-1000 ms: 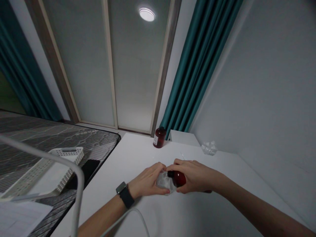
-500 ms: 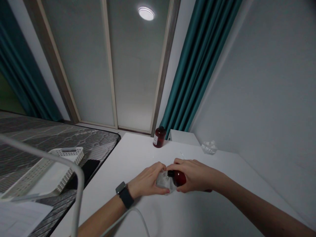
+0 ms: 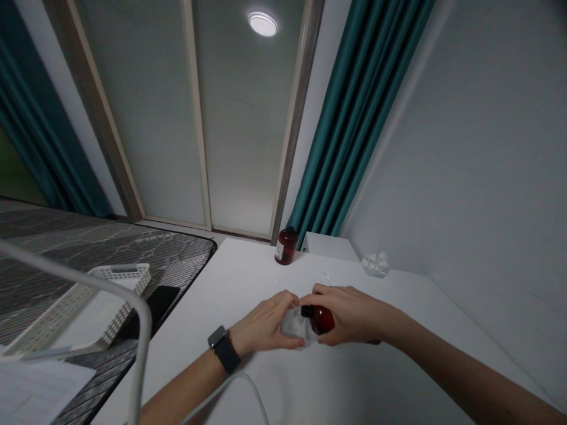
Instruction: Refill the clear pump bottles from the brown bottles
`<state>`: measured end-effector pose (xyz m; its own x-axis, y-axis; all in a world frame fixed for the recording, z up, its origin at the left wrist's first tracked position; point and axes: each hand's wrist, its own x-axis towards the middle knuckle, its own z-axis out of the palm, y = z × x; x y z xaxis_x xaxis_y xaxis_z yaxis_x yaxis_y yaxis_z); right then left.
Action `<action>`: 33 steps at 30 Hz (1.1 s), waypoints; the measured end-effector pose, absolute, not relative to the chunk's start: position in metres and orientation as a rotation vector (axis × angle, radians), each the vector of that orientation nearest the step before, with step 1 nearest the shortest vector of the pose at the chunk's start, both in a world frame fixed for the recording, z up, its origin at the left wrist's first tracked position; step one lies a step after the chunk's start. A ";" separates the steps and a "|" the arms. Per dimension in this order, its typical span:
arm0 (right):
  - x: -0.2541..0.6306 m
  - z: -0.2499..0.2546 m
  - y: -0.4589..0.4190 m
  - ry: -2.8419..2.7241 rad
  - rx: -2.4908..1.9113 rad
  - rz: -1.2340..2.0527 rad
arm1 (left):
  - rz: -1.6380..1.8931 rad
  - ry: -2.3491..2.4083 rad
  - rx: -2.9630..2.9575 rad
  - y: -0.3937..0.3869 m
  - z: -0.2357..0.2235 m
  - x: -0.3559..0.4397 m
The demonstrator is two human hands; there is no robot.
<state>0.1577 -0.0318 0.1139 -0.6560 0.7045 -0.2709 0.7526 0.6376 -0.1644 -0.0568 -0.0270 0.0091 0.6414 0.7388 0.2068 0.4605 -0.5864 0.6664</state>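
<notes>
My left hand (image 3: pixel 266 323) curls its fingers and thumb around a clear, see-through container (image 3: pixel 295 326) just above or on the white table (image 3: pixel 199 313); I cannot tell which. Gripped in my right hand (image 3: pixel 357 313) is a reddish-brown bottle (image 3: pixel 323 320), tipped onto its side. Its black neck points left, over the clear container. Part of the bottle's body is hidden behind my fingers, and whether liquid flows is too small to see. Farther back on the table stands another reddish-brown bottle (image 3: pixel 286 247), upright, with a dark top and a white label.
A crumpled clear plastic item (image 3: pixel 375 265) lies at the table's back right, near a white box (image 3: pixel 330 245). To the left are a white perforated basket (image 3: pixel 48 321), a black flat object (image 3: pixel 162 304) and papers (image 3: pixel 39 389). A grey-white curved tube (image 3: pixel 144 342) crosses the left foreground.
</notes>
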 end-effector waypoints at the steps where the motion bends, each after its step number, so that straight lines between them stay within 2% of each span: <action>1: 0.158 0.114 -0.032 2.675 1.202 -0.393 | 0.637 0.934 2.288 -0.027 0.009 -0.057; 33: 0.156 0.118 -0.031 2.658 1.203 -0.394 | 0.646 0.925 2.295 -0.026 0.007 -0.057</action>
